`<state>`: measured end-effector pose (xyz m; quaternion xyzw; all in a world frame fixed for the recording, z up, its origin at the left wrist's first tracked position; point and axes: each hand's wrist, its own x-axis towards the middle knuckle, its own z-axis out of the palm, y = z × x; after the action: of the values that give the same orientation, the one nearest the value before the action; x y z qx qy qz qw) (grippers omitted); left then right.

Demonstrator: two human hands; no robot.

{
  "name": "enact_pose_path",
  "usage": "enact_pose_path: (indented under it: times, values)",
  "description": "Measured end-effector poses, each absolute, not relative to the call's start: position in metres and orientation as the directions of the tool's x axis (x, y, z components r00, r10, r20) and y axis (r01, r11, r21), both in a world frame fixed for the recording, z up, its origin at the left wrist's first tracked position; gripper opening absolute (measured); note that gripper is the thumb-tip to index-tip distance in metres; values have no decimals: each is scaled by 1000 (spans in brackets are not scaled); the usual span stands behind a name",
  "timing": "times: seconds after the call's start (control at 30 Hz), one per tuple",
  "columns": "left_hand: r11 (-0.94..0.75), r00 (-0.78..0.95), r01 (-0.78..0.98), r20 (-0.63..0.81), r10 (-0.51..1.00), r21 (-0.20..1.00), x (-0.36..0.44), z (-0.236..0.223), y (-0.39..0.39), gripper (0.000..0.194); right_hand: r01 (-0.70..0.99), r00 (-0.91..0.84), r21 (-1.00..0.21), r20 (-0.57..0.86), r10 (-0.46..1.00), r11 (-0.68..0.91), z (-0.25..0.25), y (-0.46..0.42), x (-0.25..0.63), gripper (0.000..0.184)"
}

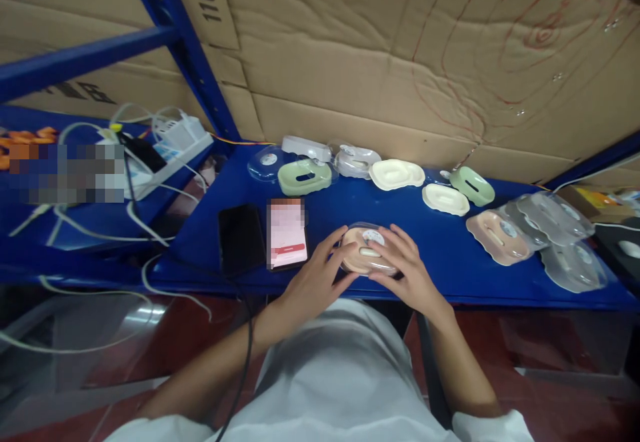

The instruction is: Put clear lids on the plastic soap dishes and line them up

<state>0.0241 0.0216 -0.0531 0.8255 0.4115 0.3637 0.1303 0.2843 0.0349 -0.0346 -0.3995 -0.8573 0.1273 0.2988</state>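
A beige-pink soap dish under a clear plastic lid with a round sticker rests at the front of the blue table. My left hand grips its left side, fingertips at the rim and thumb along the near edge. From the right, my right hand holds the same dish, with a finger reaching over the lid toward its middle. Parts of the rim are hidden behind my fingers. Left of my hands lies a phone with a lit screen, and beside it a black phone-like slab.
Along the back stand a green dish, a cream dish, a white tray and another green dish. A lidded pink dish and stacked clear lids sit at right. Cables and a power strip crowd the left.
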Motion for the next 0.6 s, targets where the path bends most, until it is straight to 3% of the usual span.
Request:
enact_pose_path:
  times: [0.17, 0.37, 0.6]
  values:
    - [-618, 375, 551, 496, 783, 561, 23, -55, 23, 43, 657, -560, -324, 394, 728, 681, -28, 34, 284, 61]
    - [-636, 425, 574, 477, 769, 516, 23, -49, 21, 38, 740, -556, -187, 370, 744, 646, -29, 27, 285, 66]
    - [-644, 468, 610, 446, 763, 462, 23, -46, 17, 44, 647, -597, -287, 384, 704, 706, -36, 20, 289, 77]
